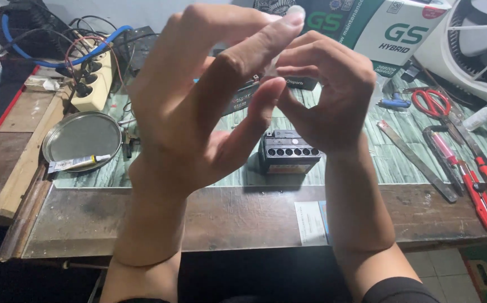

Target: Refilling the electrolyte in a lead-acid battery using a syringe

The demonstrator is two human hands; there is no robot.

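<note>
Head view, sweeping left to right: round metal tray (81, 137) with a glue tube (78, 163) near the workbench (226, 216) left edge. Left hand (198, 112) raised, fingers spread loose, thumb and forefinger meeting the right hand (325, 92), curled tight. Whatever they pinch is too small to tell. Below them, nearer the right hand, sits a small black battery (288, 151), cell holes up. Red-handled scissors (431, 104) far right.
</note>
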